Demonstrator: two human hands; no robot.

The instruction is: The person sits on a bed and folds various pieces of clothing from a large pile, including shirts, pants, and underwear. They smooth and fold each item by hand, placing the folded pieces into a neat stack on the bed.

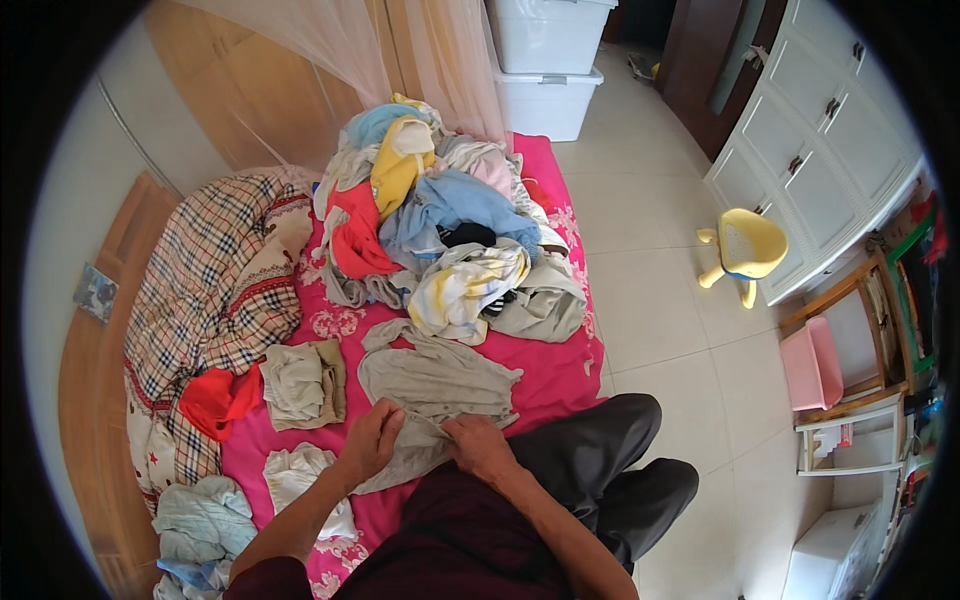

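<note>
A grey-beige long-sleeved garment with small buttons lies spread over the pink floral bedsheet before me. My left hand pinches its edge near the collar side, fingers curled. Close to my lap, my right hand grips another part of the same garment; the fingertips are partly hidden. Left of the garment sits a stack of folded beige clothes, beside a crumpled red cloth. A white folded garment lies partly behind my left forearm. Beyond the spread garment rises a large heap of mixed clothes.
A plaid quilt is bunched along the wooden headboard. Pale green clothes lie at the lower left. White storage bins stand past the bed; a yellow child's chair and white cabinets are on the right.
</note>
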